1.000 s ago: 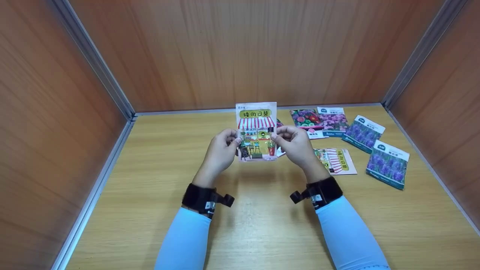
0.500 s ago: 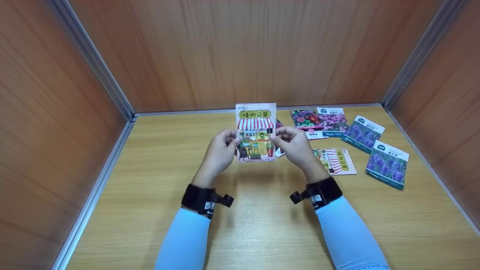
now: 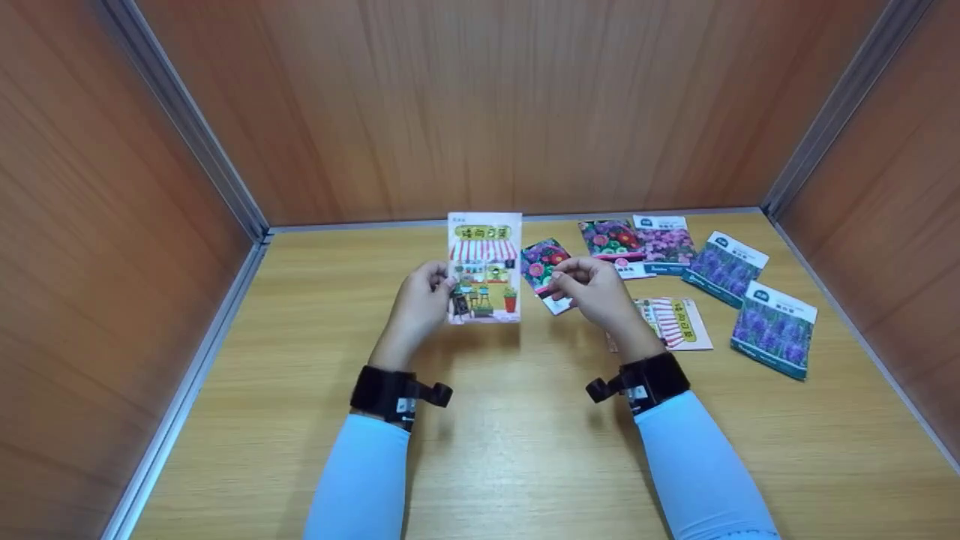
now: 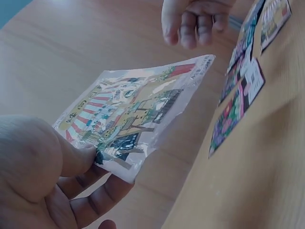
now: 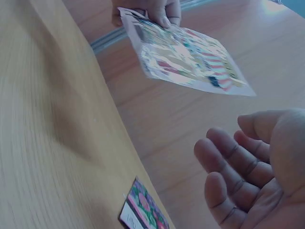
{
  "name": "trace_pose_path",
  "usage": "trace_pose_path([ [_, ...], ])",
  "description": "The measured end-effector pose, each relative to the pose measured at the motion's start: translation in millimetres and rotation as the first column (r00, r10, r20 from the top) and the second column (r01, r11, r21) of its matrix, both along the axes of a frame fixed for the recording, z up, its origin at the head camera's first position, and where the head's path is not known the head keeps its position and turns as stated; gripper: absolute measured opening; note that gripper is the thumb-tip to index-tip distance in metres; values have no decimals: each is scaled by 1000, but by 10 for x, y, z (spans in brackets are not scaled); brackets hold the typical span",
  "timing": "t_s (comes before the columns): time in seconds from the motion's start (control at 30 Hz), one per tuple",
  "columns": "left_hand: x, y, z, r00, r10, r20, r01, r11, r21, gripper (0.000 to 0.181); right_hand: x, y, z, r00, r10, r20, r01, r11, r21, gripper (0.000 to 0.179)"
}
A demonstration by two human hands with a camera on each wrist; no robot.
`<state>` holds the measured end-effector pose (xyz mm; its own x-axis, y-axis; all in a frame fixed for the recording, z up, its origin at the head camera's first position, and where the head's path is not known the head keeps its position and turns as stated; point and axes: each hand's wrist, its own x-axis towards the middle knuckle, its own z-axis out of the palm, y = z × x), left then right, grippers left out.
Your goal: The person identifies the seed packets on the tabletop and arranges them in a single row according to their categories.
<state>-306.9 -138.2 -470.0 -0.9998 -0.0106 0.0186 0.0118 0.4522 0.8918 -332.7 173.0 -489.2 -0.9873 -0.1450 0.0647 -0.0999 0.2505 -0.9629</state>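
My left hand (image 3: 421,304) pinches the left edge of a seed packet (image 3: 485,266) with a striped awning and shop picture, held up above the table. In the left wrist view the thumb lies over the packet's (image 4: 128,114) front, fingers behind it. My right hand (image 3: 596,294) is apart from the packet, with loosely bent fingers and nothing between them, as the right wrist view of the hand (image 5: 248,167) shows. Below and behind it lies a seed packet with red and purple flowers (image 3: 541,264), partly covered by the fingers in the head view.
A second awning packet (image 3: 679,322) lies beside my right wrist. Farther back are another red-flower packet (image 3: 604,238) and a pink-flower packet (image 3: 667,244). Two purple-flower packets (image 3: 727,266) lie to the right. Wooden panels (image 3: 510,105) wall the table at back and sides.
My right hand has let go of the awning packet. The left hand has carried it a little to the left, uncovering the red-and-purple flower packet behind it.
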Motion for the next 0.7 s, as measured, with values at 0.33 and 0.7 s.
trace_pose_path([
  [0.33, -115, -422, -267, 989, 47, 139, -25, 988, -153, 34, -96, 270, -25, 982, -45, 185, 16, 987, 158, 29],
  [0.7, -94, -769, -427, 942, 233, 241, -98, 880, -466, 44, -167, 547, -95, 959, -119, 257, 54, 968, 245, 35],
])
